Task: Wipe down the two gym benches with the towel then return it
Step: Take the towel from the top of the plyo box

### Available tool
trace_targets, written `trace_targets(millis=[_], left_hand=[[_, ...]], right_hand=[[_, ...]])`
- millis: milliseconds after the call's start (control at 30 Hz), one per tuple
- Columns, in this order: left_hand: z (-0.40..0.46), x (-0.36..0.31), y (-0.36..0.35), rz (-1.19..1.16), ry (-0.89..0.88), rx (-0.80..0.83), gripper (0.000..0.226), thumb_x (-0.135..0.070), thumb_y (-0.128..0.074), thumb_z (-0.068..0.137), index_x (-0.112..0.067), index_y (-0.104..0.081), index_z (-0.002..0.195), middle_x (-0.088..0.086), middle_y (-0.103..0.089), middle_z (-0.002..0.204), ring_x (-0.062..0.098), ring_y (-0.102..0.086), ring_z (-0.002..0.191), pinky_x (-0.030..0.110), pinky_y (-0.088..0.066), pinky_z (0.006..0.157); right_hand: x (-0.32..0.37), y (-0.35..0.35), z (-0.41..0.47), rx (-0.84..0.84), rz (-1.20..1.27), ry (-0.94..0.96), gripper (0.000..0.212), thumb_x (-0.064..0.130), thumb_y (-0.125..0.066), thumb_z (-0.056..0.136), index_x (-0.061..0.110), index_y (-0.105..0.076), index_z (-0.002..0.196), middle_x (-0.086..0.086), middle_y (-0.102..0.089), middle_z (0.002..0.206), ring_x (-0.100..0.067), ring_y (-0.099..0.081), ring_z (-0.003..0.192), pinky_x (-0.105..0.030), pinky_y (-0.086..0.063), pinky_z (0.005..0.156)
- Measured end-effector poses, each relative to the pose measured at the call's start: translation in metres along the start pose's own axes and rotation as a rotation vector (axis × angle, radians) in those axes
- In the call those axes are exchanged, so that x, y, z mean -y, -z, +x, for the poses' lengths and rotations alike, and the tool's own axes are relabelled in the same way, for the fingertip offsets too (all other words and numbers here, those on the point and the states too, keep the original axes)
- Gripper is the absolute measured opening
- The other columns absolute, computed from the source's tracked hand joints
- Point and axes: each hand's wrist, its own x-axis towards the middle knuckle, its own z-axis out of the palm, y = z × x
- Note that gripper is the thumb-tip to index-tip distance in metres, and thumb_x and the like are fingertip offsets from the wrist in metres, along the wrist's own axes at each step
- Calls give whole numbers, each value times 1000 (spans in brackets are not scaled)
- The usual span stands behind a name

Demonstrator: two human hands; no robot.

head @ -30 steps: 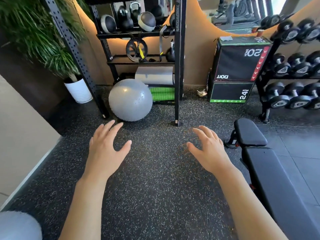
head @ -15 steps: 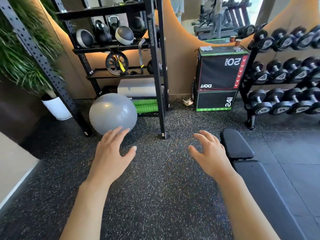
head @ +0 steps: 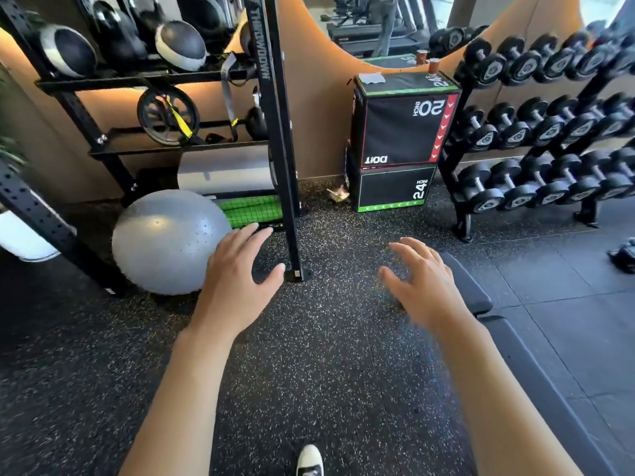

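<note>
A small grey folded towel (head: 370, 78) lies on top of the stacked black plyo boxes (head: 398, 132) against the far wall. One black padded gym bench (head: 536, 383) runs along the lower right, its head pad just right of my right hand. My left hand (head: 237, 280) and my right hand (head: 424, 283) hover over the speckled rubber floor, palms down, fingers spread and relaxed, holding nothing. Only this one bench is in view.
A black storage rack (head: 275, 132) with medicine balls and kettlebells stands ahead on the left, a grey exercise ball (head: 161, 242) at its foot. A dumbbell rack (head: 549, 132) fills the right. A white planter (head: 20, 238) sits far left. My shoe (head: 309, 460) shows at the bottom.
The view has shifted right and forward toward the plyo boxes; the rack, boxes and dumbbells appear closer. Both hands stay empty and spread in front of me.
</note>
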Motion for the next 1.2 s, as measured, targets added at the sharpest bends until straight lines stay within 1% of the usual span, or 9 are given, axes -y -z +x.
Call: trace_targets(millis=[133,267,467,567,700,900,1067,1200], left_hand=[[59,26,1,-6,-36,25,63,-46,-62,100,-28,-43,157,-4,-36,166,21,-26,155,50,-23,128],[100,39,-7,-73,-61,35,62,-46,-62,99,-29,-43,156,-6,-37,165,18,-26,155,50,-25,128],[154,55,-30,-74,-65,72,63,-48,-59,100,-30,-40,158,-6,-35,166,19,-24,156,49,-21,129],[183,52,-44,-80,-70,69,63,-49,-58,99,-31,-40,157,-7,-35,166,18,-24,156,53,-24,127],[229,40,-69,-63,-59,69,64,-51,-57,98,-32,-41,157,-7,-34,166,19,-24,156,57,-26,126],[313,-1,-112,-38,-66,56,64,-49,-59,97,-32,-41,156,-7,-34,166,19,-22,157,58,-25,126],[387,-46,-145,31,-69,31,69,-54,-56,96,-30,-38,158,-5,-34,166,20,-22,157,61,-28,123],[430,-74,-173,57,-47,49,71,-57,-53,96,-31,-35,159,-5,-30,168,22,-18,158,61,-24,125]], right_hand=[[21,-8,45,-43,-16,-24,62,59,-51,98,33,-44,153,11,-35,162,-18,-26,150,-56,-28,119],[28,-13,77,-43,-7,-59,62,59,-52,98,33,-44,153,12,-35,162,-16,-27,150,-55,-29,119],[22,-22,130,-46,-40,-73,62,58,-52,99,32,-42,154,12,-34,162,-15,-27,151,-53,-27,119],[10,-21,159,-53,-47,-83,64,58,-52,98,31,-42,155,12,-34,162,-15,-26,151,-51,-25,120],[-19,-16,203,-71,-56,-79,65,59,-51,97,30,-43,155,9,-34,163,-16,-25,151,-54,-26,121],[-75,6,288,-89,-42,-79,68,59,-53,96,28,-42,156,6,-31,165,-17,-19,154,-52,-22,122],[-126,35,359,-77,-56,-79,74,64,-51,95,31,-35,159,6,-22,170,-22,-11,158,-58,-17,126],[-159,51,406,-79,-50,-86,75,65,-51,94,33,-33,159,6,-19,171,-22,-10,159,-58,-16,126]])
